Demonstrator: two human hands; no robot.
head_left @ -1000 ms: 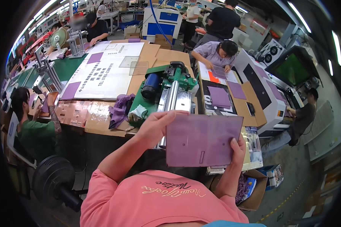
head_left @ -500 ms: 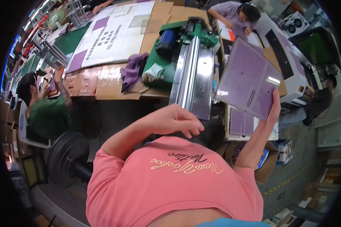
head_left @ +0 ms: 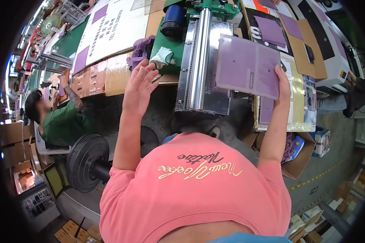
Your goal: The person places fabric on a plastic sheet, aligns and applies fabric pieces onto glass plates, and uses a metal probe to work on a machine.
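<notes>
My right hand grips the right edge of a flat purple panel, which looks covered by a clear sheet and has a short slotted strip and small holes. The panel hangs over the right side of a roller machine with long shiny steel rollers. Raised to the left of that machine, my left hand has its fingers stretched out and holds nothing. Near its fingertips are a white cloth with a green edge and a crumpled purple cloth.
A blue motor sits on the machine's green base. Purple pieces lie on the right-hand table beside a cardboard flap. A person in green sits at left, near a black fan. An open carton stands below right.
My left hand has moved from in front of my chest up and left, its fingers opening out. The panel in my right hand has shifted left, over the machine's edge, and turned flatter.
</notes>
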